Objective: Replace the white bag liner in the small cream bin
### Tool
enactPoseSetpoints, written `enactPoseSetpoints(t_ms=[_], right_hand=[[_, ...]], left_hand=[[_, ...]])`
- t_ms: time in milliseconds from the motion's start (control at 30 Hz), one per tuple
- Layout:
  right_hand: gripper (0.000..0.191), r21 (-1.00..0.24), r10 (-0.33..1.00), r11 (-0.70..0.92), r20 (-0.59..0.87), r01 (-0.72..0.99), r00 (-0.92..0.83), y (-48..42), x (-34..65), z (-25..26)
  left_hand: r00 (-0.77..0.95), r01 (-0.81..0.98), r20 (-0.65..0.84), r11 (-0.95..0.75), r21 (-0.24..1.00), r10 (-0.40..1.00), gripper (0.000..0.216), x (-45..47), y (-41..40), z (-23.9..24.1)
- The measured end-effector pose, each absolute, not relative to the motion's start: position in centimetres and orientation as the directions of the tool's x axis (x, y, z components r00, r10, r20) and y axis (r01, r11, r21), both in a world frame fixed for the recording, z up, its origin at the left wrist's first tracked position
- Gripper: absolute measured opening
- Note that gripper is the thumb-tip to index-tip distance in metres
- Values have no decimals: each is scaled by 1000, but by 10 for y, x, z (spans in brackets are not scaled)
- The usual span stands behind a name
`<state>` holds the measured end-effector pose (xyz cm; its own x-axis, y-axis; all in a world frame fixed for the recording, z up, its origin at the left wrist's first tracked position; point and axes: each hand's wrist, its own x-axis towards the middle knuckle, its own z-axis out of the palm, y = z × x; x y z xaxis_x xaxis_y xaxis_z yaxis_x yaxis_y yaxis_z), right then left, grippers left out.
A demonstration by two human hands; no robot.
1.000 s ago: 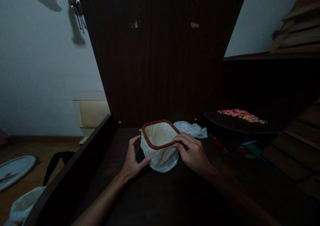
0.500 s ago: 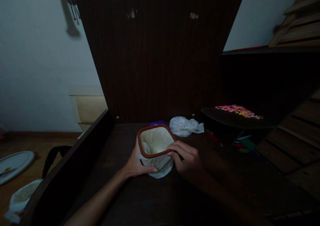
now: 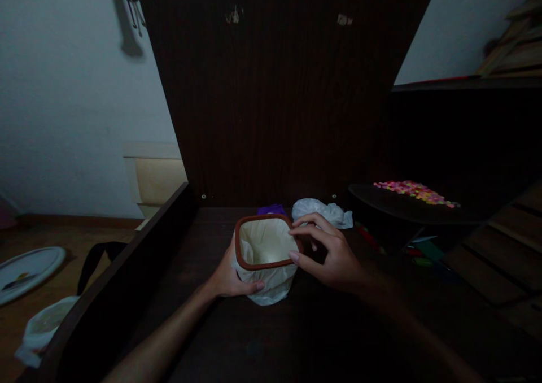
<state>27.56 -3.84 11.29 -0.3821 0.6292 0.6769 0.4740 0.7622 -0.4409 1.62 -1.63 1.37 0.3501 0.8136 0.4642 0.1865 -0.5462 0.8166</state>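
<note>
A small bin with a reddish-brown rim point(image 3: 237, 247) stands on the dark table point(image 3: 296, 338), lined with a white plastic bag point(image 3: 266, 242) that hangs over its sides. My left hand point(image 3: 231, 278) wraps around the bin's left and front side, thumb pressed on the bag. Fingers spread and curved, my right hand point(image 3: 332, 253) sits at the rim's right edge, its thumb and forefinger touching the rim.
A crumpled white plastic bag point(image 3: 319, 210) and a small purple thing point(image 3: 271, 208) lie behind the bin. Coloured beads point(image 3: 412, 191) are on a dark tray at right. A dark panel point(image 3: 275, 89) rises behind. On the floor at left lie a white plate point(image 3: 25, 264) and a bag point(image 3: 42, 326).
The bin has been drawn toward me, away from the crumpled bag. My left hand closed around its side. My right hand shifted up along the right rim and its fingers spread.
</note>
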Motion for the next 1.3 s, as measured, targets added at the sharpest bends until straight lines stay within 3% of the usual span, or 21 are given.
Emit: enactPoseSetpoints(t_ms=[133, 267, 633, 767, 1033, 1300], right_hand=[[53, -422, 647, 758, 584, 498, -490, -21, 273, 124], [82, -481, 649, 756, 460, 444, -607, -5, 266, 124], [111, -519, 635, 743, 348, 422, -690, 6, 261, 121], [113, -491, 618, 760, 348, 425, -704, 7, 258, 123], [95, -500, 635, 752, 374, 430, -675, 5, 256, 126], [96, -511, 654, 737, 376, 442, -657, 3, 256, 127]], left_hand=[[382, 132, 483, -564, 815, 788, 89, 16, -16, 13], [367, 102, 494, -562, 821, 788, 97, 15, -14, 11], [347, 77, 524, -580, 811, 778, 117, 17, -16, 13], [350, 63, 528, -582, 811, 774, 118, 18, -17, 16], [331, 53, 529, -575, 817, 782, 119, 19, -17, 18], [349, 18, 545, -587, 809, 762, 118, 20, -18, 19]])
